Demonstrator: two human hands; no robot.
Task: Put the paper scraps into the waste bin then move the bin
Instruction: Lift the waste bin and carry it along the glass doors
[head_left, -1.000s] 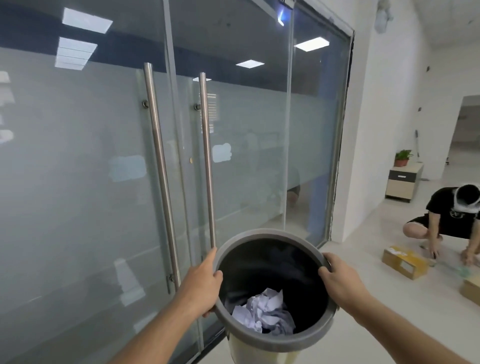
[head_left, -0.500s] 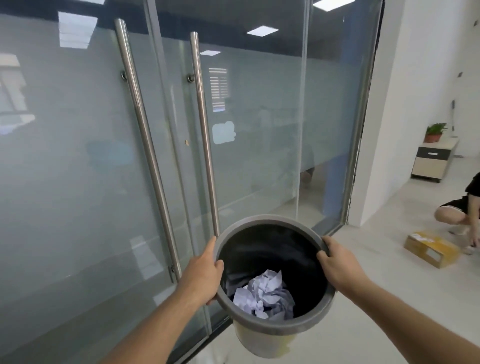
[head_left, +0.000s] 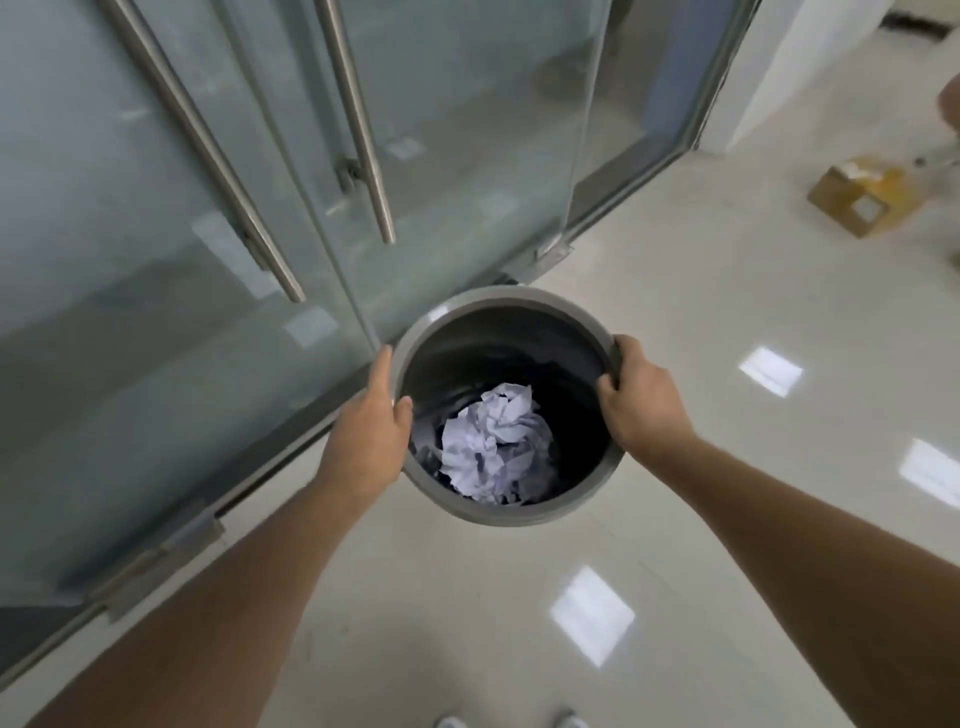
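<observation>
Waste bin (head_left: 506, 512) first: we are holding its grey rim from both sides, and it is sitting in the middle of the view above the pale glossy floor (head_left: 519, 597); we cannot tell whether its base is touching the floor.

Starting at the left, we are looking at the frosted glass doors (head_left: 130, 182) with two long steel handles (head_left: 358, 119) slanting down toward the bin. The bin's far edge is lying just beside the bottom of the doors.

Our left hand (head_left: 366, 436) is gripping the left side of the rim, thumb curling inside and fingers hidden outside the wall.

Inside the bin, the paper scraps (head_left: 493, 441) are lying crumpled in a white heap on the dark bottom.

Our right hand (head_left: 641, 402) is closing over the right side of the rim, thumb hooking inside, the other fingers wrapping over the edge.

Farther right, a cardboard box (head_left: 862, 197) is lying on the floor, well apart from the bin. At the bottom edge, the tips of our shoes (head_left: 571, 721) are just showing.
</observation>
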